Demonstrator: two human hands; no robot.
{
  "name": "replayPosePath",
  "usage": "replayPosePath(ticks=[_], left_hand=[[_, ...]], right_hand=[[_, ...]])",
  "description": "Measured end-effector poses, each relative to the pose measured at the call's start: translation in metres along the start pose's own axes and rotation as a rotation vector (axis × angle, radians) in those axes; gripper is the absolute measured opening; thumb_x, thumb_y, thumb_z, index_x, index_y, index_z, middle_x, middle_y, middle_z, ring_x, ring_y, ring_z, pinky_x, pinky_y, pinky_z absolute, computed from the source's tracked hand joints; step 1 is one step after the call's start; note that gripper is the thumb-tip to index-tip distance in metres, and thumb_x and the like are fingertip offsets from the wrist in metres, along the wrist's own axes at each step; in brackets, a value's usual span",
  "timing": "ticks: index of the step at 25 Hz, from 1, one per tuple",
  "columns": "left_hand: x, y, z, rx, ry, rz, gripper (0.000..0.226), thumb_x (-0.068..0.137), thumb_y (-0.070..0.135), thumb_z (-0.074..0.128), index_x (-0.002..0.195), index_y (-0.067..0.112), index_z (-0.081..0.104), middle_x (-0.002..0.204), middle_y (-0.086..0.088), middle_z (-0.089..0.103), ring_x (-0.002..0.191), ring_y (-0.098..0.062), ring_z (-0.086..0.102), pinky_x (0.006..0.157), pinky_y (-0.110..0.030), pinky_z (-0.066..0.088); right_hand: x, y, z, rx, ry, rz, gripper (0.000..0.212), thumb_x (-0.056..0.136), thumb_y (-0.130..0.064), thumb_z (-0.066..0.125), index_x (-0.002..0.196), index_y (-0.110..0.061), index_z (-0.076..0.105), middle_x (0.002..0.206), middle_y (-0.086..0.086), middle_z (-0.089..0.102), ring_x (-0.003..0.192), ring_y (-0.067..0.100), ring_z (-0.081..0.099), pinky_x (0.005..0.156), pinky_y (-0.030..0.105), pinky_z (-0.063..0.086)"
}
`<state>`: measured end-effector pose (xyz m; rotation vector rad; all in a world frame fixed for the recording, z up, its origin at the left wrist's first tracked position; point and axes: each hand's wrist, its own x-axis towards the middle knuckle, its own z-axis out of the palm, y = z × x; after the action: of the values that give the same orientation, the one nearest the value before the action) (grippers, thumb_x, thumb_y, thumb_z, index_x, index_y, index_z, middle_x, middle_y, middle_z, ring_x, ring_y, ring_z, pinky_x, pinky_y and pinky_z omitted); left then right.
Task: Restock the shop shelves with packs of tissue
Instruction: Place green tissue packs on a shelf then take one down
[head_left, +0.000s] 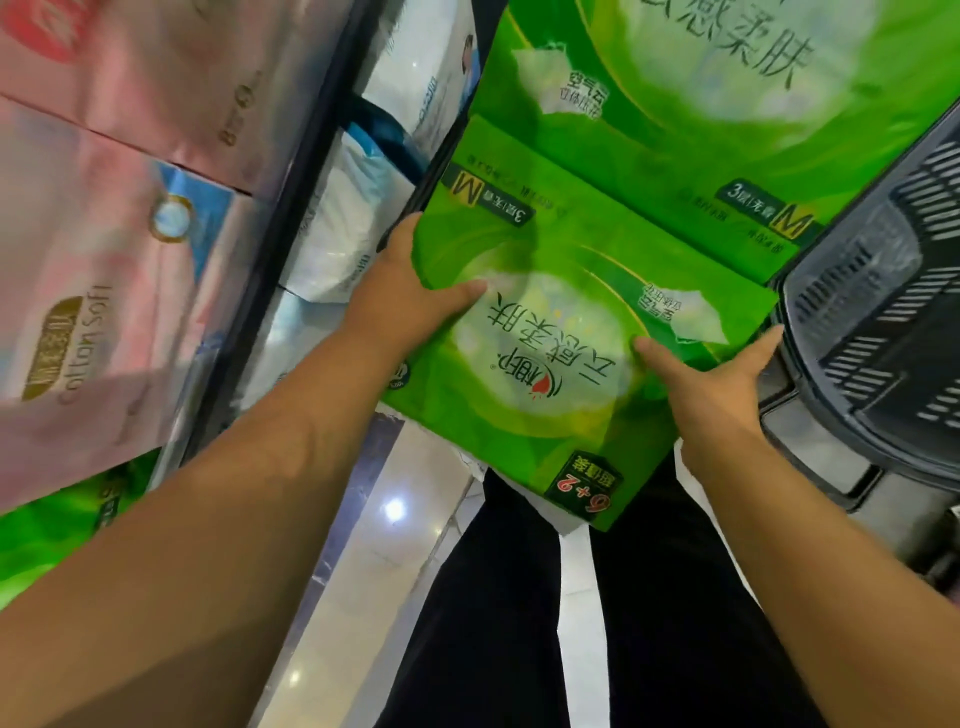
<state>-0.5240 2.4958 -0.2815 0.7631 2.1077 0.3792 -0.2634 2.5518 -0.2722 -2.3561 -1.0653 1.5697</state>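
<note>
Head view: left grip (402, 306) and right grip (711, 387) clasp opposite edges of the green tissue pack (566, 332).

- Landmark: held pack (571, 353), mid-frame.
- Left hand (410, 301) grips its left edge, thumb on the top face.
- Right hand (711, 384) grips its right edge, thumb on the top face.
- Far pack (701, 104) lies just beyond it, partly overlapped by it.
- Basket (872, 322) is just right of it; contact unclear.
- Shelf post (296, 208) is left of it, with shelf packs (104, 234) further left.
- Floor (395, 519) and trousers (493, 623) are below it.
</note>
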Motion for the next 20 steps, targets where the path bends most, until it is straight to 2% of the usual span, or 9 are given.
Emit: replayPosePath(ticks=[3, 5, 6, 8, 11, 13, 15, 18, 20], left_hand=[[-0.005, 0.009, -0.004, -0.092, 0.020, -0.033, 0.075, 0.079, 0.049, 0.072, 0.141, 0.028, 0.036, 0.125, 0.005, 0.055, 0.109, -0.013, 0.053, 0.089, -0.024, 0.039], [-0.016, 0.004, -0.006, -0.187, 0.045, -0.080, 0.061, 0.080, 0.052, 0.069, 0.132, 0.033, 0.042, 0.116, 0.009, 0.059, 0.105, -0.012, 0.058, 0.092, -0.031, 0.047], [-0.023, 0.000, -0.007, -0.230, 0.066, -0.105, 0.057, 0.078, 0.057, 0.067, 0.126, 0.037, 0.044, 0.117, 0.008, 0.060, 0.104, -0.014, 0.061, 0.093, -0.037, 0.050], [-0.039, -0.009, -0.009, -0.303, 0.099, -0.149, 0.057, 0.071, 0.068, 0.062, 0.118, 0.040, 0.048, 0.120, 0.003, 0.062, 0.106, -0.015, 0.062, 0.093, -0.043, 0.051], [-0.066, -0.015, -0.013, -0.377, 0.134, -0.185, 0.055, 0.081, 0.070, 0.049, 0.122, 0.033, 0.055, 0.119, 0.005, 0.064, 0.104, -0.010, 0.062, 0.090, -0.035, 0.050], [-0.085, -0.017, -0.023, -0.443, 0.136, -0.243, 0.063, 0.079, 0.078, 0.040, 0.122, 0.036, 0.060, 0.122, 0.010, 0.063, 0.109, -0.007, 0.060, 0.095, -0.035, 0.047], [-0.108, -0.015, -0.039, -0.568, 0.153, -0.300, 0.070, 0.072, 0.087, 0.035, 0.112, 0.039, 0.066, 0.118, 0.012, 0.066, 0.108, -0.008, 0.061, 0.097, -0.039, 0.047], [-0.150, -0.006, -0.067, -0.831, 0.205, -0.365, 0.058, 0.092, 0.069, 0.024, 0.089, 0.031, 0.068, 0.081, 0.015, 0.072, 0.076, -0.004, 0.068, 0.068, -0.027, 0.053], [-0.191, -0.004, -0.087, -0.903, 0.135, -0.339, 0.058, 0.096, 0.060, 0.023, 0.086, 0.027, 0.070, 0.073, 0.012, 0.073, 0.066, -0.003, 0.069, 0.057, -0.023, 0.053]], right_hand=[[-0.001, -0.005, -0.006, 0.275, -0.021, 0.086, 0.071, 0.082, -0.043, 0.071, 0.143, -0.040, 0.034, 0.127, -0.010, 0.056, 0.119, 0.022, 0.056, 0.094, 0.045, 0.049], [-0.007, -0.005, -0.015, 0.355, -0.041, 0.146, 0.042, 0.083, -0.049, 0.063, 0.124, -0.044, 0.052, 0.116, -0.011, 0.060, 0.105, 0.016, 0.060, 0.087, 0.045, 0.050], [-0.010, -0.005, -0.018, 0.376, -0.044, 0.182, 0.037, 0.081, -0.053, 0.061, 0.117, -0.046, 0.055, 0.117, -0.010, 0.059, 0.104, 0.015, 0.058, 0.089, 0.047, 0.048], [-0.020, -0.004, -0.025, 0.415, -0.033, 0.251, 0.042, 0.077, -0.063, 0.059, 0.115, -0.044, 0.057, 0.128, -0.006, 0.056, 0.112, 0.018, 0.055, 0.097, 0.052, 0.043], [-0.039, -0.008, -0.034, 0.485, -0.005, 0.296, 0.036, 0.081, -0.067, 0.055, 0.104, -0.039, 0.058, 0.122, -0.007, 0.060, 0.115, 0.019, 0.057, 0.103, 0.052, 0.041], [-0.053, -0.006, -0.043, 0.515, -0.058, 0.279, 0.043, 0.083, -0.070, 0.050, 0.108, -0.038, 0.062, 0.118, -0.010, 0.066, 0.112, 0.018, 0.061, 0.104, 0.053, 0.040], [-0.071, -0.007, -0.057, 0.564, -0.155, 0.249, 0.050, 0.086, -0.071, 0.042, 0.117, -0.037, 0.064, 0.118, -0.009, 0.068, 0.113, 0.019, 0.062, 0.104, 0.055, 0.039], [-0.098, -0.012, -0.085, 0.609, -0.341, 0.214, 0.059, 0.093, -0.065, 0.029, 0.122, -0.029, 0.066, 0.120, 0.000, 0.069, 0.112, 0.028, 0.064, 0.094, 0.058, 0.046], [-0.122, -0.020, -0.105, 0.637, -0.493, 0.223, 0.061, 0.087, -0.064, 0.039, 0.112, -0.020, 0.073, 0.119, 0.010, 0.069, 0.108, 0.032, 0.066, 0.084, 0.058, 0.052]])
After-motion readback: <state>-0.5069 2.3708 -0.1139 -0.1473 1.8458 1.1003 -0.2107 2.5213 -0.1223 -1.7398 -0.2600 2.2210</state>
